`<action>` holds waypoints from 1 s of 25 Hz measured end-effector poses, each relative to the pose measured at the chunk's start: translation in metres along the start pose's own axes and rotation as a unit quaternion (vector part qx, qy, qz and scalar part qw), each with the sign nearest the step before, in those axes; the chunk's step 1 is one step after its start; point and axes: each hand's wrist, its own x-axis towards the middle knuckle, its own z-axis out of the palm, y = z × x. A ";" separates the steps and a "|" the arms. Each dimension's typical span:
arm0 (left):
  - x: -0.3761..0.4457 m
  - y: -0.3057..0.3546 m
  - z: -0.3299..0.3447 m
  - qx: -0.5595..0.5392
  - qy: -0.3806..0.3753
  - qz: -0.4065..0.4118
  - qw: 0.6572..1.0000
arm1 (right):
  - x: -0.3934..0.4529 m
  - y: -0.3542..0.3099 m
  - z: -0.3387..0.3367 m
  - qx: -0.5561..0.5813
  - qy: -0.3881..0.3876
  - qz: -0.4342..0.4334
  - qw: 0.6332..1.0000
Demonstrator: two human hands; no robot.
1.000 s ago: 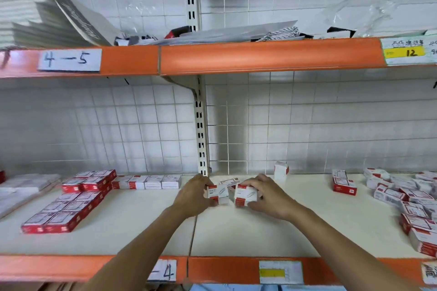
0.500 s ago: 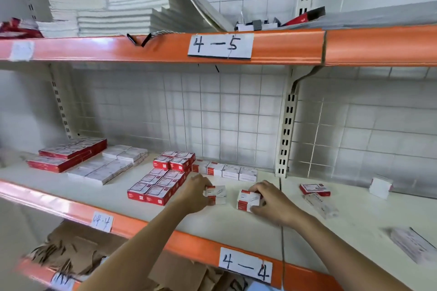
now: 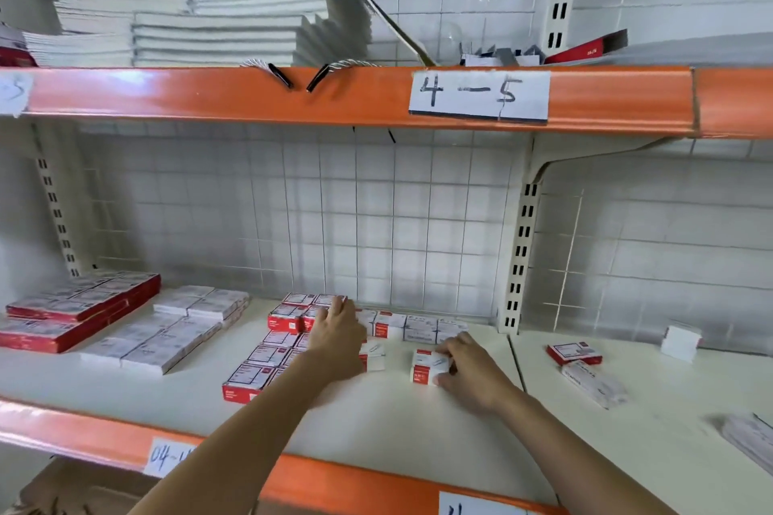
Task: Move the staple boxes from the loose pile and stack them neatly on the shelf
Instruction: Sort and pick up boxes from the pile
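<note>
While reaching over the cream shelf [image 3: 418, 422]: left hand [image 3: 336, 341] curled round 1 staple box [image 3: 373, 355] beside the red-and-white rows [image 3: 267, 355]; right hand [image 3: 470, 372] gripping another staple box [image 3: 428, 366], standing on the shelf just right of the 1st.

My arms come in bare from the bottom edge, with no sleeve showing on either forearm. My left hand [image 3: 336, 341] and right hand [image 3: 468, 376] are bare too. I see no glove, ring, watch or band on them.
</note>
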 end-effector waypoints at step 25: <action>0.029 -0.032 0.024 -0.123 0.118 0.125 0.977 | 0.035 -0.043 0.018 -0.099 0.056 0.017 0.993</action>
